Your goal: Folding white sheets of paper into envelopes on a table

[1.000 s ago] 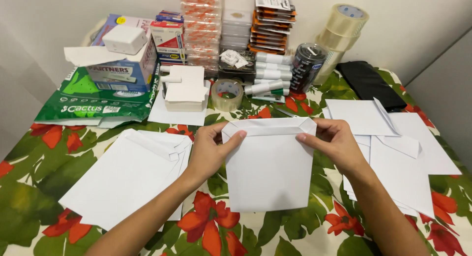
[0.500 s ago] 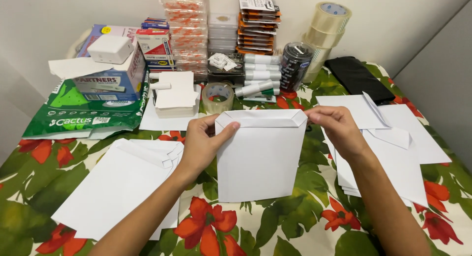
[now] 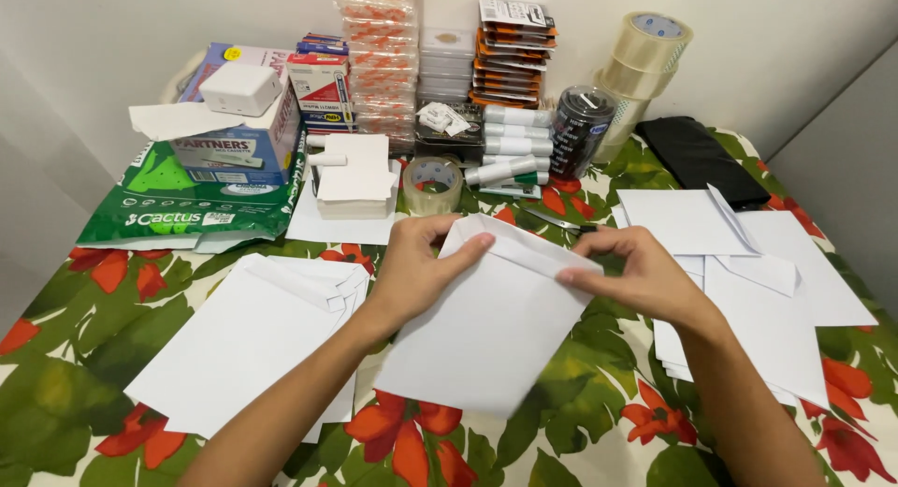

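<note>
- The white envelope (image 3: 486, 323) sits in the centre of the frame, tilted, its folded flap edge running from upper left down to the right, lifted over the flowered tablecloth (image 3: 84, 356).
- The left hand (image 3: 416, 262) pinches the flap's upper corner, thumb on top, fingers behind.
- The right hand (image 3: 641, 276) presses the flap's right end between thumb and curled fingers.
- A stack of envelopes (image 3: 253, 342) lies at lower left, loose white sheets (image 3: 748, 281) at right; neither blocks the hands.
- Just above the envelope: a tape roll (image 3: 432, 183), a pad of white cards (image 3: 354, 178), glue sticks (image 3: 510, 145).
- At upper centre, a dark jar (image 3: 582, 127) has contents I cannot make out; a green paper pack (image 3: 187, 202) at upper left carries boxes (image 3: 248, 122).
</note>
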